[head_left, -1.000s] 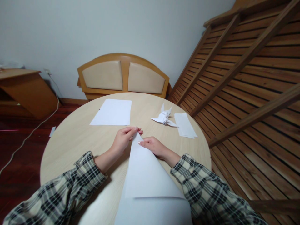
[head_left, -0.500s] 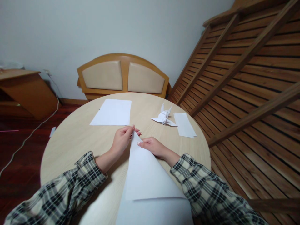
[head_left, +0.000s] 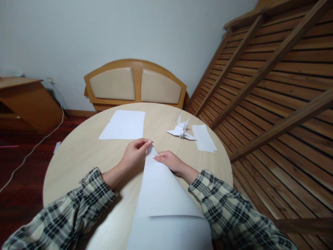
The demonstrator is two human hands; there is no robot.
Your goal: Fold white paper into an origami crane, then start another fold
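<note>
A large white sheet of paper (head_left: 166,194) is folded over on itself toward a narrow far tip, its near end running out of the bottom of the view. My left hand (head_left: 136,151) pinches that tip between thumb and fingers. Just right of it, my right hand (head_left: 170,161) grips the paper's slanted right edge, thumb on top and the other fingers underneath, mostly hidden. The bend along the right side looks rounded rather than creased flat. Beyond my right hand stands a folded white paper crane (head_left: 182,130).
The round pale wooden table (head_left: 85,159) carries a stack of white paper (head_left: 123,125) at the far left and narrow paper strips (head_left: 204,138) at the right. Past it stands a padded headboard (head_left: 136,83). A slatted wooden frame (head_left: 273,86) leans along the right side.
My left thumb and fingers have shifted slightly at the paper's tip, the fingers now curled more over it. My right hand keeps its hold on the edge. The view has moved a little.
</note>
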